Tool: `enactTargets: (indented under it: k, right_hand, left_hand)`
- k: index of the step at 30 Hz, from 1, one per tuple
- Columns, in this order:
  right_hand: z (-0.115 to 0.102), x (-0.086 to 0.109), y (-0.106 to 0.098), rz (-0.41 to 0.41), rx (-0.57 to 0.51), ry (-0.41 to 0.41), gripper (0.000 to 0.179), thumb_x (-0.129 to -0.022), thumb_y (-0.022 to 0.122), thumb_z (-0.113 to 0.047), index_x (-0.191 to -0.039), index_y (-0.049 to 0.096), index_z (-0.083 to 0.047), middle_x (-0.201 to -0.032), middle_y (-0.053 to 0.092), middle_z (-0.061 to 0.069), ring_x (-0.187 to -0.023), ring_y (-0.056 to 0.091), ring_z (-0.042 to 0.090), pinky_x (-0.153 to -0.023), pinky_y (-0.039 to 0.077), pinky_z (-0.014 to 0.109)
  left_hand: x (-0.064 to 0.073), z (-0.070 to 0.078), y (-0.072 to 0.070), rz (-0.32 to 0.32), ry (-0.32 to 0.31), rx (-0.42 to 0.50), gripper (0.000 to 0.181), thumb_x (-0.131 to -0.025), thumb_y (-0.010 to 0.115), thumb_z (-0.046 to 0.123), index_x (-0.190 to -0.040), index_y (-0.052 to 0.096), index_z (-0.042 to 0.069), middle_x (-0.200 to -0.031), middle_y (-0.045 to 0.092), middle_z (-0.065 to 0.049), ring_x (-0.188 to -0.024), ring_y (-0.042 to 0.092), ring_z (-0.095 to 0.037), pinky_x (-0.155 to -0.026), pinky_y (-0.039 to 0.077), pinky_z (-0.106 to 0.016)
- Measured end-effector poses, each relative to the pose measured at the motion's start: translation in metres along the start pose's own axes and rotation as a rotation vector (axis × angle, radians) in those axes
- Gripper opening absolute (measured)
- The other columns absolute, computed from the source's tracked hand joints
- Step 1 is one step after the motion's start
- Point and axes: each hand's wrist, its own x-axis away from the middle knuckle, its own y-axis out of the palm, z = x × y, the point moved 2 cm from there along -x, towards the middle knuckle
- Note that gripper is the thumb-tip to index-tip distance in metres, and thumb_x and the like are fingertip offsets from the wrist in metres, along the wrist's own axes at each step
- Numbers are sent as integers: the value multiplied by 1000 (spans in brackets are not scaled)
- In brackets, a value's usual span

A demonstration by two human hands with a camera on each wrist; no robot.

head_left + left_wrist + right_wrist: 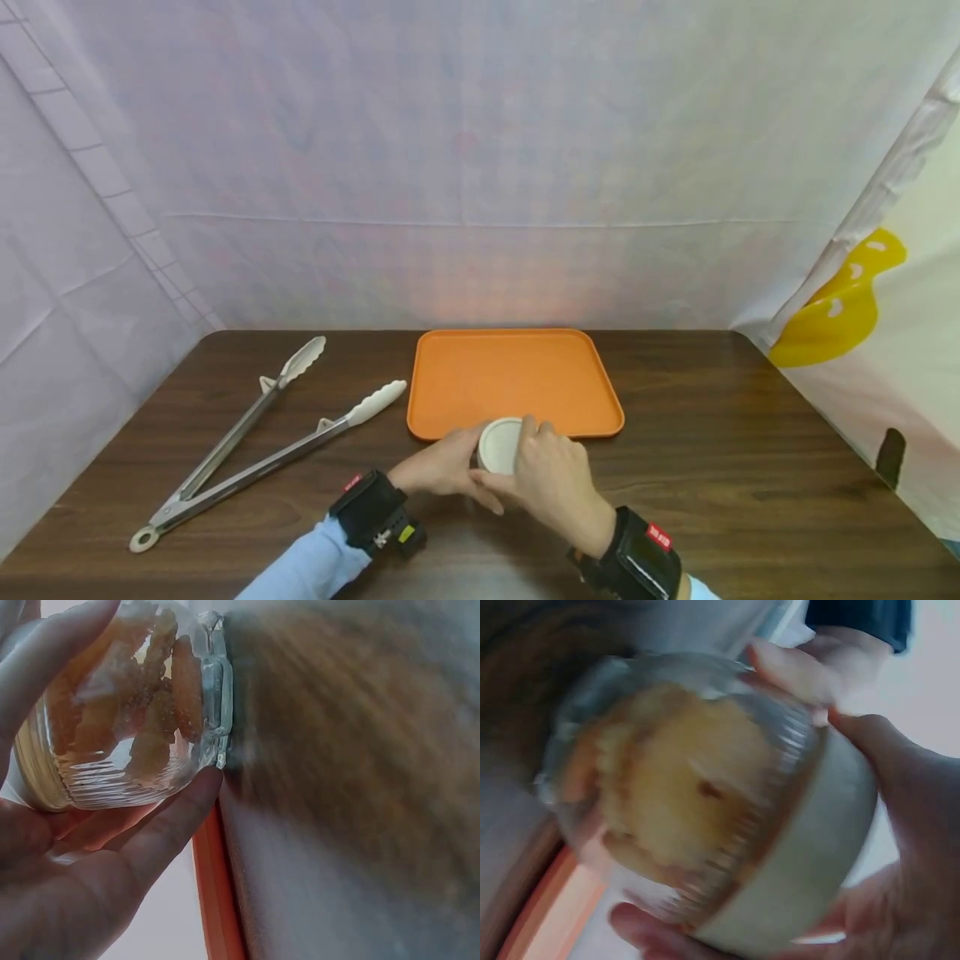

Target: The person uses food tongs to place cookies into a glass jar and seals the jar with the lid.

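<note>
A clear glass jar (127, 712) with pale yellow and orange pieces inside stands upright just in front of an orange tray (517, 375). Its white lid (498, 446) faces up in the head view. My left hand (442, 465) holds the glass body from the left, thumb on one side and fingers on the other. From the right, my right hand (555, 475) grips the lid at its rim, as the right wrist view also shows. The lid (810, 847) sits on the jar's mouth there. The exact kind of food inside is blurred.
Long metal tongs (262, 471) with white scalloped tips lie spread apart on the left of the dark wooden table (735, 467). The tray is at the table's back edge. Pale cloth (480, 167) hangs behind and at both sides.
</note>
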Motion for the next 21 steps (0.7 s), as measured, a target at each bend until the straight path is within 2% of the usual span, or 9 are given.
enactTargets:
  k: [1, 3, 6, 8, 9, 11, 14, 18, 21]
  right_hand:
    - [2, -1, -1, -62, -62, -12, 80, -59, 62, -70, -89, 56, 4, -65, 55, 10, -50, 54, 19, -40, 42, 28]
    - [9, -4, -4, -206, -201, -59, 86, -60, 65, -66, -107, 52, 6, -86, 59, 18, -68, 59, 25, -52, 47, 30]
    - [20, -10, -6, -436, -440, -132, 95, -63, 72, -53, -134, 33, -1, -122, 44, 22, -98, 52, 28, -71, 47, 35]
    - [28, -15, -5, -532, -521, -207, 95, -66, 73, -47, -138, 28, -5, -132, 36, 18, -108, 46, 27, -79, 45, 34]
    - [30, -17, -4, -560, -550, -234, 94, -67, 74, -44, -138, 28, -6, -132, 36, 15, -108, 46, 24, -79, 45, 32]
    - [34, -19, -2, -585, -580, -267, 89, -68, 74, -40, -137, 30, -6, -130, 40, 10, -105, 48, 21, -77, 45, 29]
    - [37, -19, 1, -569, -586, -275, 84, -66, 75, -36, -134, 35, -5, -123, 46, 7, -98, 52, 19, -72, 45, 24]
    - [36, -16, 3, -514, -581, -241, 82, -64, 76, -35, -131, 40, -6, -114, 50, 4, -91, 55, 17, -68, 45, 22]
    - [34, -14, 4, -423, -533, -233, 79, -63, 75, -38, -127, 44, -4, -108, 54, 5, -85, 57, 16, -64, 45, 22]
  left_hand:
    - [0, 0, 0, -5, 0, -5, 86, -58, 83, 27, -130, 38, 9, -118, 54, -4, -102, 53, -12, -84, 41, -23]
    - [-1, -1, 0, -14, -5, -6, 88, -58, 83, 28, -131, 36, 9, -119, 53, -4, -103, 52, -13, -86, 40, -25]
    - [-1, -1, -1, -21, -23, -2, 90, -58, 83, 28, -132, 34, 10, -120, 51, -4, -105, 50, -14, -88, 39, -27]
    - [-1, -1, -1, -22, -28, 8, 93, -57, 84, 27, -133, 32, 11, -120, 50, -3, -105, 49, -15, -89, 38, -28]
    - [-1, -1, -1, -22, -27, 12, 93, -57, 84, 27, -133, 31, 11, -120, 50, -2, -106, 48, -15, -89, 37, -29]
    - [-1, -1, 0, -17, -21, 14, 93, -57, 84, 27, -133, 32, 12, -119, 50, -2, -106, 48, -15, -89, 37, -28]
    - [-1, -1, 1, 0, -13, -3, 91, -55, 85, 27, -130, 35, 11, -118, 52, -2, -105, 49, -14, -89, 37, -28]
    - [-2, -1, 1, 17, -13, -19, 88, -54, 85, 26, -127, 38, 10, -116, 53, -1, -103, 49, -14, -89, 38, -28]
    - [-2, -1, 2, 22, -22, -24, 87, -54, 85, 27, -127, 39, 11, -115, 53, -1, -102, 50, -13, -88, 38, -28]
